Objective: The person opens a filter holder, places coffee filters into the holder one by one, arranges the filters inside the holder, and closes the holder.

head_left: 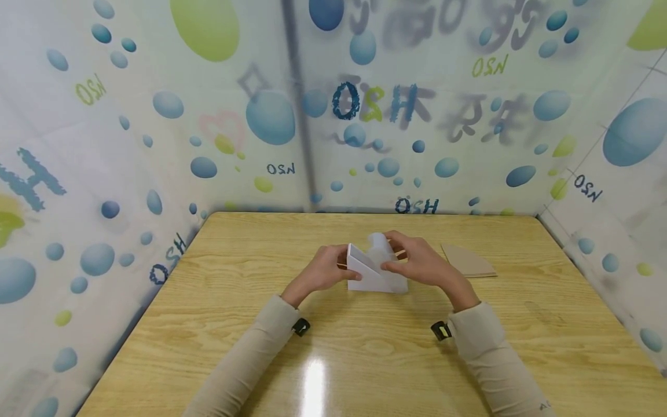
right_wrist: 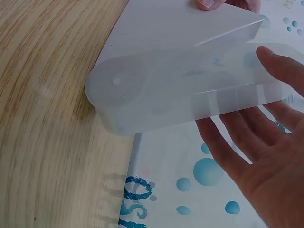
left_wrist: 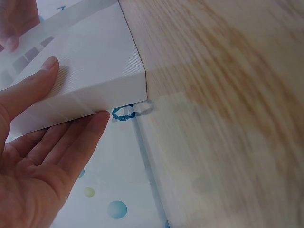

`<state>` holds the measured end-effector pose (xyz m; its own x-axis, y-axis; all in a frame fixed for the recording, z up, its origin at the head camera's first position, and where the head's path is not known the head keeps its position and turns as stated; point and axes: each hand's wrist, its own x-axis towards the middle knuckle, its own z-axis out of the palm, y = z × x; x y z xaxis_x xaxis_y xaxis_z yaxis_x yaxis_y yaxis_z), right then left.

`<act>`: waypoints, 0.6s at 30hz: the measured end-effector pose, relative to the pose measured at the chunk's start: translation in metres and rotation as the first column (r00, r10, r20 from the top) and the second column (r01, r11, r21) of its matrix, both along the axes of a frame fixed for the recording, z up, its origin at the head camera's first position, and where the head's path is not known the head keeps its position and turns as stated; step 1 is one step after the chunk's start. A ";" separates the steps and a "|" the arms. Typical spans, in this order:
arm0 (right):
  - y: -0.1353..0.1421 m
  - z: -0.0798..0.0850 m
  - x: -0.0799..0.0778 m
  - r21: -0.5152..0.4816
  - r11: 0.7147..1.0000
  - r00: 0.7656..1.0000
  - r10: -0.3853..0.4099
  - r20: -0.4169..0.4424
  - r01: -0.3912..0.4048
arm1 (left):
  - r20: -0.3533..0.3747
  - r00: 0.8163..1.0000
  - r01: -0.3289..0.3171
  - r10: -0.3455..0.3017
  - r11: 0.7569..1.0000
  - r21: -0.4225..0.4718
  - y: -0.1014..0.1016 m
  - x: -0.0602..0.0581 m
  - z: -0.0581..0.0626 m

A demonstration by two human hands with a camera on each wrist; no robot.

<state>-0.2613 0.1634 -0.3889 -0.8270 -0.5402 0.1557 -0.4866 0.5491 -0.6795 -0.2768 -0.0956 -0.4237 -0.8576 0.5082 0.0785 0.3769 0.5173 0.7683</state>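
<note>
On the table, a white box with a slanted, cut-away side [head_left: 365,282] stands in front of the person. The left hand [head_left: 327,267] grips its left end, with thumb on the near face and fingers behind, as the left wrist view shows of the box [left_wrist: 102,52]. A translucent plastic case with a rounded end [right_wrist: 156,90] lies against the white box's right part. Thumb and fingers of the right hand [head_left: 420,260] hold that case from both sides. Whether the case sits inside the box or only beside it, I cannot tell.
A flat brown fan-shaped piece, seemingly cardboard [head_left: 469,260], lies to the right, behind the right wrist. The wood-grain table [head_left: 365,359] meets printed curtain-like walls [head_left: 323,145] at the back and sides.
</note>
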 end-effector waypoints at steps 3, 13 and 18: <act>0.001 0.001 0.000 -0.004 1.000 1.000 0.007 -0.002 -0.007 | -0.002 1.000 0.001 -0.001 1.000 0.001 0.000 -0.001 -0.001; 0.004 0.004 0.000 -0.015 1.000 1.000 0.011 0.019 -0.011 | -0.003 1.000 0.005 -0.004 1.000 0.007 0.000 -0.001 -0.002; 0.005 0.004 0.000 -0.018 1.000 1.000 0.002 0.023 -0.001 | -0.014 1.000 0.007 -0.007 1.000 0.008 0.000 -0.002 -0.003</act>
<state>-0.2611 0.1687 -0.3850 -0.8296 -0.5389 0.1459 -0.4714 0.5361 -0.7002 -0.2785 -0.0958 -0.4263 -0.8529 0.5134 0.0948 0.3912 0.5082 0.7672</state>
